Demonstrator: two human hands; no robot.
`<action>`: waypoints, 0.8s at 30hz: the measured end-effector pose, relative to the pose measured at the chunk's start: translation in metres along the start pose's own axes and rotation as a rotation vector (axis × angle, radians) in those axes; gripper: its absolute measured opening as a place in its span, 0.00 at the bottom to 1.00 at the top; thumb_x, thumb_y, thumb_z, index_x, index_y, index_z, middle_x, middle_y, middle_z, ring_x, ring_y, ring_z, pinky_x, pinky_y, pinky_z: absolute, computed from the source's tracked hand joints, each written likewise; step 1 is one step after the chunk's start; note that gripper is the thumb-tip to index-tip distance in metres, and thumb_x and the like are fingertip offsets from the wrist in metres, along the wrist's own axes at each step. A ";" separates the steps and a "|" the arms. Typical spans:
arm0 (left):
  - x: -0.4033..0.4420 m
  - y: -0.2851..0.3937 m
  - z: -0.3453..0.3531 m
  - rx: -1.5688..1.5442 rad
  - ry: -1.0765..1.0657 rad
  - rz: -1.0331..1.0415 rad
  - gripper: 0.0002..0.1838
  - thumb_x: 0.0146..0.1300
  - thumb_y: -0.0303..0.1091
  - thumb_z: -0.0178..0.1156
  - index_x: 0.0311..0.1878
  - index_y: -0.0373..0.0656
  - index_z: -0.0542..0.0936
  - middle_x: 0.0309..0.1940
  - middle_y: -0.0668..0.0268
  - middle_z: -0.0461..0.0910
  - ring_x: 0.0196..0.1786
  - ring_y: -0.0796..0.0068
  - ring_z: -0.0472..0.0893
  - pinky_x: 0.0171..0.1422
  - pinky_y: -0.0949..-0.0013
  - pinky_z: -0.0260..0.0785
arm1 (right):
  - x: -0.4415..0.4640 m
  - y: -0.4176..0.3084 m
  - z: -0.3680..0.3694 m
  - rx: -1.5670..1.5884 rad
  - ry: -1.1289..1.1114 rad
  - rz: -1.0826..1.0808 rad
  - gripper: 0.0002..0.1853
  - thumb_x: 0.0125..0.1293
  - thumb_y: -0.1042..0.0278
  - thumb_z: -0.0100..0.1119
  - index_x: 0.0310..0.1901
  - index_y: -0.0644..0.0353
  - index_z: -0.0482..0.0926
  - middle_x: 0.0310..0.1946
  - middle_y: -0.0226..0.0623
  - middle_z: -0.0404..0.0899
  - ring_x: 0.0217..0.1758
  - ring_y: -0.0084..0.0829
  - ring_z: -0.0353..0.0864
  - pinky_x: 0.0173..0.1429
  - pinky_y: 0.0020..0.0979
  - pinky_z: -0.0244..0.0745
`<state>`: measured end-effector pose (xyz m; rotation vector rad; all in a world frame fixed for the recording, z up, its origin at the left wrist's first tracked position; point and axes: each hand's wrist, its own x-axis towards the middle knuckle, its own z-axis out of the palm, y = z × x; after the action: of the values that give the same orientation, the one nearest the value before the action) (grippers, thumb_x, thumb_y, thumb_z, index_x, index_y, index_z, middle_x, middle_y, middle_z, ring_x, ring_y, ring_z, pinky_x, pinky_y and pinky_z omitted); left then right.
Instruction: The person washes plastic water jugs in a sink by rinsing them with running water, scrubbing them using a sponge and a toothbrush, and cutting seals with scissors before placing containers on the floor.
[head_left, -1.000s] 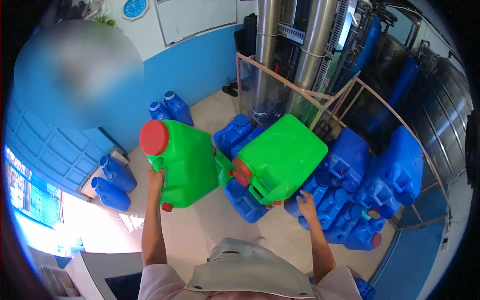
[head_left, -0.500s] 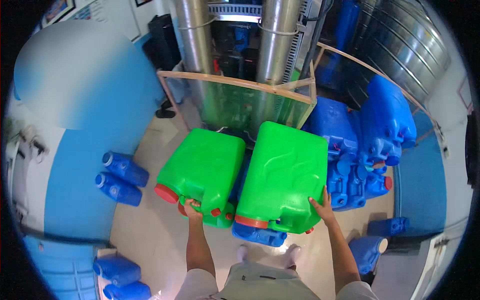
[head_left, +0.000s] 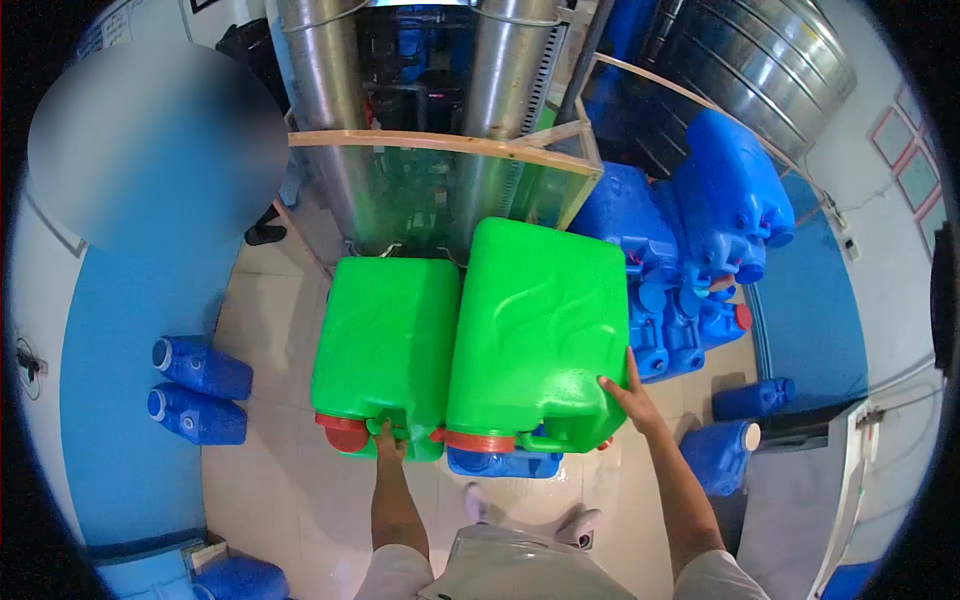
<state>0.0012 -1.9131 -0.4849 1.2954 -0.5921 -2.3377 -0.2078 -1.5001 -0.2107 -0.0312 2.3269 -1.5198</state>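
Note:
A green jug (head_left: 385,330) with a red cap stands at the centre left, its handle toward me. My left hand (head_left: 392,440) is closed around that handle. Right beside it is a larger-looking green jug (head_left: 540,330), its red cap at the lower left. My right hand (head_left: 630,395) rests on the lower right side of this second jug, thumb and fingers apart. Part of another green jug shows under the left one. A blue jug (head_left: 505,463) sits beneath the right green jug, mostly hidden.
Stacked blue jugs (head_left: 625,220) fill the right, before a ribbed metal tank (head_left: 760,70). A wood-framed clear barrier (head_left: 440,142) stands ahead. Two blue jugs (head_left: 200,410) lie at the left. A blue jug with a pale cap (head_left: 715,455) is near my right arm.
The view has turned right. The left green jug has moved from apart to beside the right one, my left hand still on its handle. My right hand has come onto the right jug's side.

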 end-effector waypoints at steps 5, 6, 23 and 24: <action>-0.029 0.022 -0.002 0.067 -0.034 0.015 0.17 0.61 0.37 0.56 0.53 0.53 0.68 0.37 0.68 0.71 0.31 0.74 0.73 0.27 0.72 0.68 | -0.006 -0.014 0.058 0.115 0.002 -0.094 0.56 0.51 0.51 0.69 0.69 0.65 0.39 0.66 0.56 0.51 0.70 0.44 0.51 0.70 0.36 0.50; -0.029 0.024 -0.001 0.014 -0.125 0.022 0.18 0.62 0.41 0.54 0.55 0.54 0.67 0.43 0.67 0.69 0.37 0.72 0.72 0.32 0.68 0.67 | -0.003 -0.012 0.071 0.128 0.017 -0.114 0.56 0.51 0.51 0.69 0.69 0.65 0.39 0.66 0.56 0.51 0.70 0.44 0.51 0.70 0.36 0.50; 0.004 0.003 -0.021 0.287 0.036 -0.188 0.26 0.66 0.51 0.45 0.64 0.54 0.59 0.63 0.65 0.63 0.59 0.62 0.68 0.53 0.52 0.66 | 0.007 -0.150 0.278 -0.418 -0.150 0.042 0.57 0.52 0.30 0.54 0.70 0.46 0.27 0.62 0.80 0.39 0.59 0.72 0.60 0.63 0.48 0.61; 0.001 0.003 -0.022 0.332 0.085 -0.197 0.26 0.66 0.51 0.45 0.64 0.53 0.59 0.63 0.65 0.63 0.59 0.62 0.68 0.54 0.52 0.66 | 0.007 -0.153 0.281 -0.421 -0.157 0.040 0.57 0.52 0.30 0.54 0.70 0.46 0.27 0.62 0.80 0.39 0.59 0.72 0.60 0.63 0.48 0.61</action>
<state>0.0202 -1.9202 -0.4945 1.6583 -0.8903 -2.3954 -0.1546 -1.8133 -0.1767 -0.2015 2.4557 -0.9477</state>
